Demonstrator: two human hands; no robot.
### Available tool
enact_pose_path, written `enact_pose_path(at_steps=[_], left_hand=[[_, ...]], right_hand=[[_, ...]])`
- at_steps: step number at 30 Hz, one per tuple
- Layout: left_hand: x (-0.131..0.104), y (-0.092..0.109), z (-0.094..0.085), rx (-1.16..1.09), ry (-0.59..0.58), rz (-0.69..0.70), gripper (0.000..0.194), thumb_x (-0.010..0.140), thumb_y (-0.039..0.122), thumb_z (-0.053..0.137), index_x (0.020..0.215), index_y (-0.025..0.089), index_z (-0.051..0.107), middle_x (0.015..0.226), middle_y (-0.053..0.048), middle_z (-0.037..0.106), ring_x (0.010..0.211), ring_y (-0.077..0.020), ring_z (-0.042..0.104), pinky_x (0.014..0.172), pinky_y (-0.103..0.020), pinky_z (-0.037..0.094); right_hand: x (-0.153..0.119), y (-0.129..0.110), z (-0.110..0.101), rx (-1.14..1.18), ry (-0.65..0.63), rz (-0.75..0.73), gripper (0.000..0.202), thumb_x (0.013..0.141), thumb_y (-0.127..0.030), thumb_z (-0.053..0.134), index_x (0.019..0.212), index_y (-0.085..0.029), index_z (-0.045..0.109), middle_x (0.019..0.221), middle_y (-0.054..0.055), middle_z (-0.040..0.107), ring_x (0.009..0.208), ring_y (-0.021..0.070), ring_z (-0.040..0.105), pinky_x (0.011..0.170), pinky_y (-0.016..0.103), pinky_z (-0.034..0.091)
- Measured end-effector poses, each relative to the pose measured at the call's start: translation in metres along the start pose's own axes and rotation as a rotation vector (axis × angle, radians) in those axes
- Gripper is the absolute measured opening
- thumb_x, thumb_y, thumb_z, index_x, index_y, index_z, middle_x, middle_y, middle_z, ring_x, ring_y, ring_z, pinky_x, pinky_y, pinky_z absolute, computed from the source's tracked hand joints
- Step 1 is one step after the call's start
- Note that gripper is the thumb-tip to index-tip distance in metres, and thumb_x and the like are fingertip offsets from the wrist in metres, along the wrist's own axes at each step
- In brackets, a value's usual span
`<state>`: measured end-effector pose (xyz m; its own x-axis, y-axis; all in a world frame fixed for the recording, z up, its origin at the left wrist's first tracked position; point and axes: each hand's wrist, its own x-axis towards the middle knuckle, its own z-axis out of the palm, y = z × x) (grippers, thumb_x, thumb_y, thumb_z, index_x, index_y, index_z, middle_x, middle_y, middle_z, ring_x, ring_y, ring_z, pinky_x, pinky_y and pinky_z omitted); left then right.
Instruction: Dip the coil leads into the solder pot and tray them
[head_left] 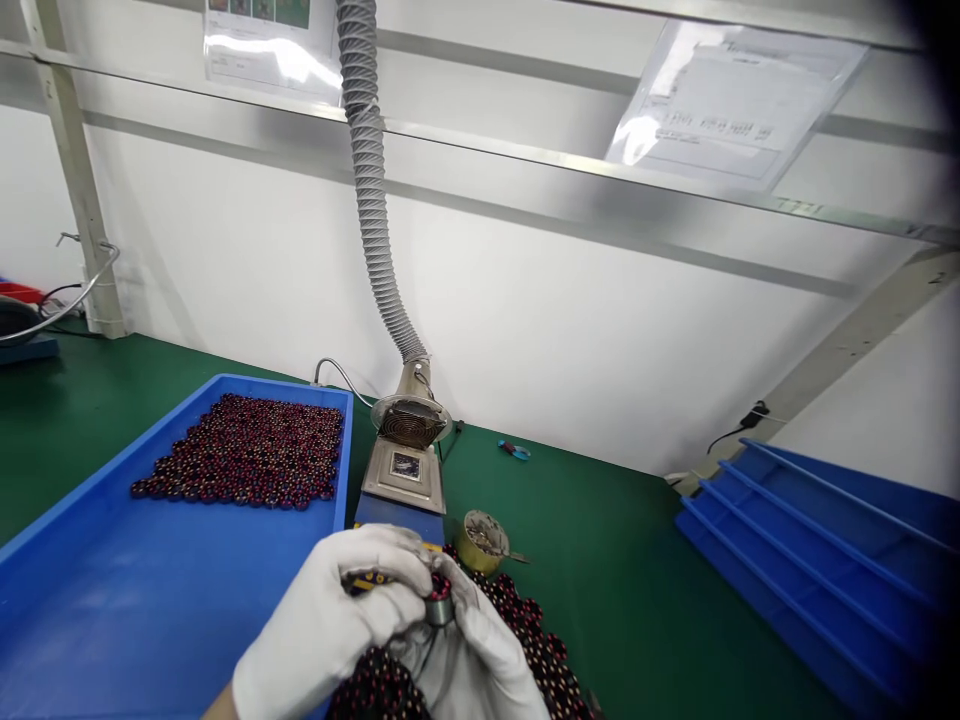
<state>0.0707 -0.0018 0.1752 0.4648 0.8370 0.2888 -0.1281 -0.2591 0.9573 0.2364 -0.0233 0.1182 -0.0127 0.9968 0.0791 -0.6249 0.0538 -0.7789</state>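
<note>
Both of my hands wear white gloves and meet at the lower middle of the view. Between their fingertips is a small round part [439,603] with a metallic side and a red and black top. My right hand [484,640] holds it from the right, its fingers bent round it. From the left, my left hand [337,610] reaches to it with curled fingers, its fingertips partly hidden against the part. Many small dark red and black parts [544,650] lie to the right of my hands, and more [379,690] lie below them.
A blue tray [349,440] at the left holds rows of similar parts. A metal device [405,475] stands under a grey hose [375,200]. Beside it are a brass-coloured cup [480,555] and blue-handled pliers [514,451]. Blue trays [810,560] lean at the right.
</note>
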Motion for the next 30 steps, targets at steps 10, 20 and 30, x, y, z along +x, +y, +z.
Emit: enact_pose_path(at_steps=[10, 20, 30], left_hand=[[-0.009, -0.009, -0.008, -0.162, 0.248, 0.003, 0.006, 0.069, 0.022, 0.062, 0.074, 0.025, 0.066, 0.093, 0.001, 0.064, 0.089, -0.0150, 0.058, 0.075, -0.020, 0.046], [-0.008, -0.010, 0.000, -0.022, 0.204, 0.173, 0.012, 0.075, 0.017, 0.057, 0.070, 0.024, 0.065, 0.088, 0.000, 0.066, 0.095, -0.0155, 0.057, 0.082, -0.020, 0.044], [0.007, -0.023, 0.018, -0.385, -0.005, -0.132, 0.021, 0.076, 0.034, 0.065, 0.086, 0.016, 0.069, 0.084, -0.005, 0.069, 0.078, -0.0159, 0.061, 0.073, -0.021, 0.048]], right_hand=[[-0.005, 0.005, 0.010, -0.037, 0.067, -0.059, 0.023, 0.060, -0.024, 0.079, 0.081, -0.020, 0.070, 0.081, 0.005, 0.070, 0.081, 0.0206, 0.064, 0.085, 0.036, 0.048], [-0.007, 0.009, 0.030, -0.203, 0.257, -0.373, 0.023, 0.059, -0.022, 0.081, 0.077, -0.022, 0.066, 0.078, 0.003, 0.068, 0.075, 0.0168, 0.063, 0.071, 0.026, 0.051], [-0.015, 0.040, 0.040, -1.068, 0.396, -1.248, 0.034, 0.072, 0.003, 0.058, 0.092, -0.023, 0.059, 0.106, 0.006, 0.061, 0.095, 0.0206, 0.061, 0.078, 0.036, 0.053]])
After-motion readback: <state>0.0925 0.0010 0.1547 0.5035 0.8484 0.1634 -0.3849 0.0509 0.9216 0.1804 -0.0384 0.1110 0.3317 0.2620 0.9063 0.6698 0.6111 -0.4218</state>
